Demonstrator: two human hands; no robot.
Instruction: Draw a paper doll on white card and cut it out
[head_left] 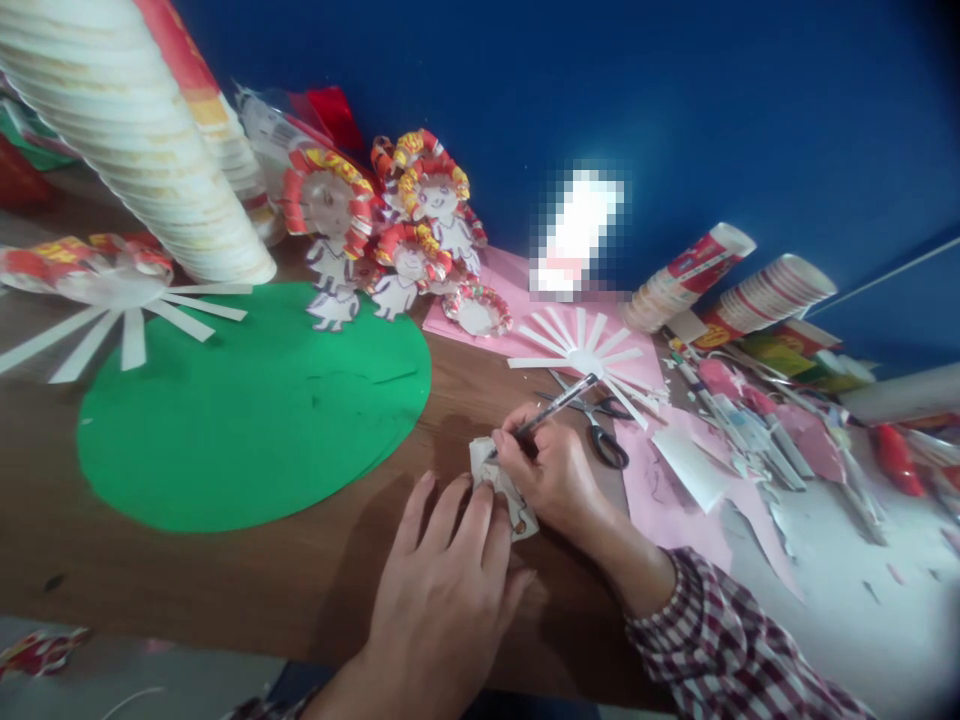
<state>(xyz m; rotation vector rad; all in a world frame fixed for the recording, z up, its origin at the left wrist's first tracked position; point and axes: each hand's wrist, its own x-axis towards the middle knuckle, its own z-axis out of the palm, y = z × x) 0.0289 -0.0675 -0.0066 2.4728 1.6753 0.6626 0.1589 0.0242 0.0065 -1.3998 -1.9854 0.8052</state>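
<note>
Here, the right hand pens inside the small paper's edges.

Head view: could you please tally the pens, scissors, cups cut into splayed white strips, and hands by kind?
Pen: 1
Scissors: 1 pair
Splayed cups: 2 (left cup, right cup)
Hands: 2 (left hand, right hand)
Total: 6
</note>
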